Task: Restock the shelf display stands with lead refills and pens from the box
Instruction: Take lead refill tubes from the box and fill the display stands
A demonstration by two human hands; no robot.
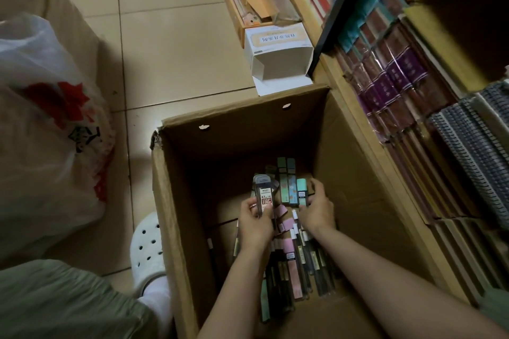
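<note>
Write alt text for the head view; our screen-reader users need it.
Both hands reach into an open cardboard box on a tiled floor: the left hand grips a lead refill case, the right hand grips teal cases. Stocked shelves stand to the right.

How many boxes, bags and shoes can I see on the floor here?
Cardboard boxes: 2, the big box the hands reach into and a small box further off.
White carton: 1
Plastic bag: 1
White shoe: 1
Total: 5
</note>
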